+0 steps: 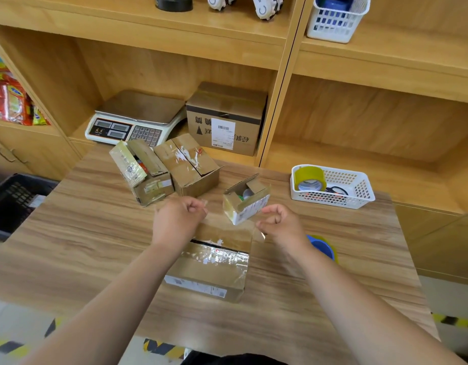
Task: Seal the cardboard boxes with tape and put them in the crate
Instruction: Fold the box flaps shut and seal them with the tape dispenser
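A cardboard box [211, 272] lies on the wooden table [96, 233] right in front of me, its top flaps nearly closed. Above it a strip of clear tape [230, 222] is stretched between my hands. My left hand [178, 219] pinches the strip's left end and my right hand [277, 222] pinches its right end. A tape roll with a blue core [323, 247] sits just behind my right wrist. Three more boxes stand farther back: an open one at the left [146, 175], a closed one [190, 164] beside it, and a small open one [247, 198].
A black crate [14, 201] stands off the table's left edge. A white basket [332, 187] with a yellow tape roll sits at the table's back right. On the shelf behind are a scale [135, 119] and a larger labelled box [225, 119].
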